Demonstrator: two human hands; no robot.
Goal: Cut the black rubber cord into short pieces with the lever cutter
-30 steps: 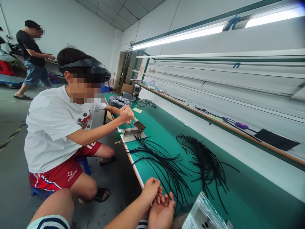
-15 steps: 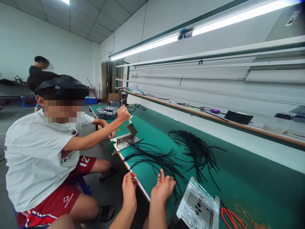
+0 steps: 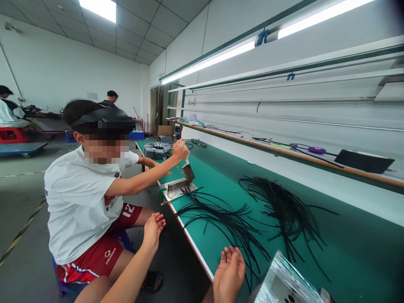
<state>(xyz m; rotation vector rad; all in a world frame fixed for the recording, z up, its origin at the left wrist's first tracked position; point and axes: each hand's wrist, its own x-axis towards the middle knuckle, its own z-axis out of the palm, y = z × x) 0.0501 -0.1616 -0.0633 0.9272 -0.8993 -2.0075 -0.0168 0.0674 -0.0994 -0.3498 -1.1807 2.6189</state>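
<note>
My left hand (image 3: 154, 230) is in the air off the bench edge, near the co-worker's knee. Its fingers are loosely bent and apart, and nothing shows in them. At the edge of the green bench top, my right hand (image 3: 229, 271) is turned palm up with softly curled fingers. I see nothing in its palm. Just beyond it lies a loose bundle of thin black cables (image 3: 221, 214). To its right stands a fixture wrapped in clear film (image 3: 280, 282), cut off by the frame's bottom.
A co-worker (image 3: 82, 189) sits at the left, one hand gripping the handle of a flat metal blade (image 3: 188, 172) over a metal tray (image 3: 172, 194). Another black cable bundle (image 3: 284, 206) lies farther back. A shelf (image 3: 240, 136) runs along the wall.
The view has swung left. My hands have moved apart, the left one away from the bench edge with its fingers loosened. The co-worker's hand is still on the handle.
</note>
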